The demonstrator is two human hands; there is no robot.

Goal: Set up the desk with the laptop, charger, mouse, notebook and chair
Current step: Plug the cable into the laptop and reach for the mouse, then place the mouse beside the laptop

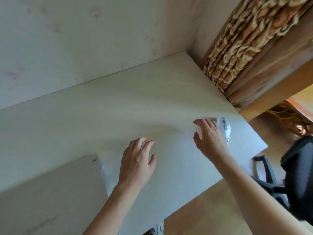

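Observation:
A white desk (118,107) fills the middle of the view. On its right side lies a white mouse (224,127). My right hand (209,138) hovers just left of the mouse, fingers spread, and partly covers it; it holds nothing. My left hand (138,160) is over the desk's middle, fingers loosely curled and empty. At the lower left a closed silver laptop (50,192) lies flat, with a small white plug or edge (102,167) at its right corner. A black office chair (296,175) stands to the right of the desk.
A pale wall runs behind the desk. A patterned brown curtain (245,48) hangs at the desk's far right corner, beside a wooden frame (274,95). Light wooden floor (211,209) shows below the desk's near edge, and a shoe (157,230) peeks out there.

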